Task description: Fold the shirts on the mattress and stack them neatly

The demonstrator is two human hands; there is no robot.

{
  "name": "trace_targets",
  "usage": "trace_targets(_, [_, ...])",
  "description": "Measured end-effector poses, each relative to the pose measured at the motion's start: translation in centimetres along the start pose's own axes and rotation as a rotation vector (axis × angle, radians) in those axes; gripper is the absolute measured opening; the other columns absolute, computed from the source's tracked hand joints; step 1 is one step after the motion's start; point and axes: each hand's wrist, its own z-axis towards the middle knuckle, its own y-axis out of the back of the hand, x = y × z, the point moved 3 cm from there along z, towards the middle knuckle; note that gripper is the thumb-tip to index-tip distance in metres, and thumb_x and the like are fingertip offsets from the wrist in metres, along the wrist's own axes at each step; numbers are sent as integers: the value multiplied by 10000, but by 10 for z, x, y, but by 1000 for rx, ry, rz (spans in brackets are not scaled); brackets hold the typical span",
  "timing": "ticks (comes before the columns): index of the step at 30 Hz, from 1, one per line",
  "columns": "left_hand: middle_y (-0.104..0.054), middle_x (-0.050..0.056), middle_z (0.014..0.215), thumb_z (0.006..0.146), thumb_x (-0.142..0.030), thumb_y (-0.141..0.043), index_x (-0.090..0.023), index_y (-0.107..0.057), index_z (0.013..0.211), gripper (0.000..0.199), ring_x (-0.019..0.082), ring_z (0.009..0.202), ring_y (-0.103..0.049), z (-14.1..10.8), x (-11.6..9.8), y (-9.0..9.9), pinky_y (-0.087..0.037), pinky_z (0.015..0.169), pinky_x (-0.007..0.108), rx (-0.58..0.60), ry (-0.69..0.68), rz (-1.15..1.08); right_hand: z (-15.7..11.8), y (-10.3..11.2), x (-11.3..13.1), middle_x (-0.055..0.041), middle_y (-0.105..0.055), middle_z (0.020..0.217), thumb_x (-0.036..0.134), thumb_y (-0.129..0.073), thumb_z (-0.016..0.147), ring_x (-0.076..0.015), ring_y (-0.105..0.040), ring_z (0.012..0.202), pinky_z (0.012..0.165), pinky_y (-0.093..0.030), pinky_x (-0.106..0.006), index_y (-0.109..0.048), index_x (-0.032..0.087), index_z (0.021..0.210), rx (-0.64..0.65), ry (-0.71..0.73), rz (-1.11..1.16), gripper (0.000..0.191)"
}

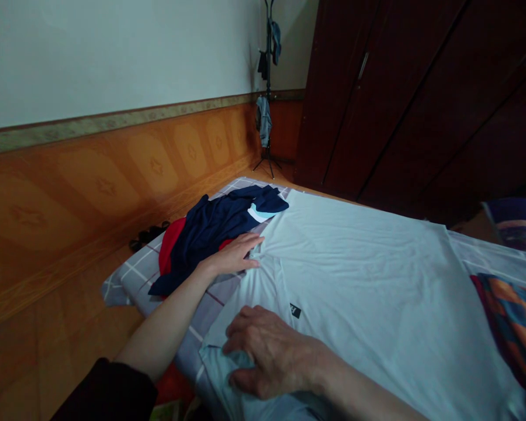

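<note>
A pale blue T-shirt (368,292) lies spread on the plaid bed (197,345); the left hand (232,255) rests open on its edge, while the right hand (267,351) curls over its near corner, gripping the fabric.

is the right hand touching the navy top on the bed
Apart: the head view shows the right hand on the pale blue T-shirt, plainly clear of the navy top.
</note>
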Motion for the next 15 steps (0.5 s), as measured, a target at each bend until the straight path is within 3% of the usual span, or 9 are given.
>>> trace_targets(3, [-353,114,1466,836,-303,-606,-216,-343,1413,640,227,1363,-291,0,-7,5,-263,1112,405,-86,10,-24,2,-4,1,-67,-657,1043,348,-636,742,-229,-536,994,885,-386,-330,-675,177,1075,-21,33,59,377])
trace_targets(5, [-306,116,1494,869,-364,-569,-207,-294,1438,651,223,1386,-247,-1,-21,5,-233,1127,402,-80,-24,-16,4,-6,1,-68,-666,1035,342,-633,743,-232,-539,991,893,-382,-336,-686,173,1056,-26,38,69,360])
trace_targets(10, [-136,94,1553,926,-524,-398,-216,-155,1482,680,213,1430,-68,-1,-56,-18,-97,1156,423,155,-134,73,6,-7,1,-74,-692,975,321,-648,736,-216,-577,955,897,-397,-315,-695,153,1047,-4,35,106,357])
trace_targets(15, [-92,100,1554,908,-586,-371,-228,-186,1474,695,241,1429,-31,1,-55,-40,-58,1145,477,243,-113,220,6,-7,1,-66,-704,988,337,-597,777,-204,-616,945,852,-430,-278,-679,169,1095,36,13,142,368])
